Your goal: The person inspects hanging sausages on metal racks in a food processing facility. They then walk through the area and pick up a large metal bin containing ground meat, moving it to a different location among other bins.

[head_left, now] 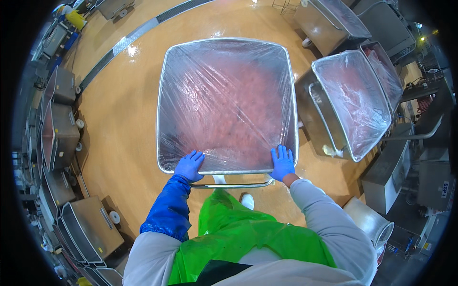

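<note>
In front of me stands a square metal tub cart (161, 114) filled with pinkish-red chunks, likely meat, seen through a clear plastic sheet (224, 102) drawn over its top. The sheet has creases fanning across it. My left hand (190, 166), in a blue glove with a blue sleeve cover above it, lies on the sheet at the near left rim. My right hand (283, 162), gloved in blue too, rests at the near right rim, fingers pointing away. Both hands have their fingers extended and grip nothing. Below the rim runs the cart's push handle (231, 185).
Right of the tub, another plastic-covered cart (350, 100) of pink material stands close by, with a further covered cart (329, 24) behind it. Several metal carts (88, 226) line the left side. A drain channel (129, 42) crosses the tan floor (119, 119). A metal cylinder (365, 219) sits at lower right.
</note>
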Available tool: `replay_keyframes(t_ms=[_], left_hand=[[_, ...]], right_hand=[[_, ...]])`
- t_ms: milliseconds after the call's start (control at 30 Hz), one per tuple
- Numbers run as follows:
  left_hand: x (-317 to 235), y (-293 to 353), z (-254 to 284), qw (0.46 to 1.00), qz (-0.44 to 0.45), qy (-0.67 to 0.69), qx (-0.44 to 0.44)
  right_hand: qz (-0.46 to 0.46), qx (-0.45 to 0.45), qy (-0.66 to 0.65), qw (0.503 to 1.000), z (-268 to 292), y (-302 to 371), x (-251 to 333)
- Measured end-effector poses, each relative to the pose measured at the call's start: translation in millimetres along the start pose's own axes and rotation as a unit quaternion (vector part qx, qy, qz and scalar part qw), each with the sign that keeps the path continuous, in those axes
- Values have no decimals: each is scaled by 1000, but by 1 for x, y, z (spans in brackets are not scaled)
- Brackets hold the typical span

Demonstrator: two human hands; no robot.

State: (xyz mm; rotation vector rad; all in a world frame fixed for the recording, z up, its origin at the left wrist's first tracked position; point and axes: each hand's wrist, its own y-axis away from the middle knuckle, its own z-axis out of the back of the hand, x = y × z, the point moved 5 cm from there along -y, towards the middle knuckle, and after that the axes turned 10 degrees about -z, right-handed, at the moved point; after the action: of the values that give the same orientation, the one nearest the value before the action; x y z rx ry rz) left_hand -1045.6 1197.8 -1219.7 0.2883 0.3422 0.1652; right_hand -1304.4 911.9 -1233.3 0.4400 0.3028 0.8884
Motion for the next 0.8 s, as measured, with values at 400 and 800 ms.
replay_keyframes(t_ms=[400, 800], left_hand=[[240, -219, 146, 994, -41, -85, 47], [382, -470, 280, 962, 195, -192, 19]], right_hand=[[-112, 43, -82, 989, 109, -202, 53], [-155, -7, -216, 964, 211, -383, 75]])
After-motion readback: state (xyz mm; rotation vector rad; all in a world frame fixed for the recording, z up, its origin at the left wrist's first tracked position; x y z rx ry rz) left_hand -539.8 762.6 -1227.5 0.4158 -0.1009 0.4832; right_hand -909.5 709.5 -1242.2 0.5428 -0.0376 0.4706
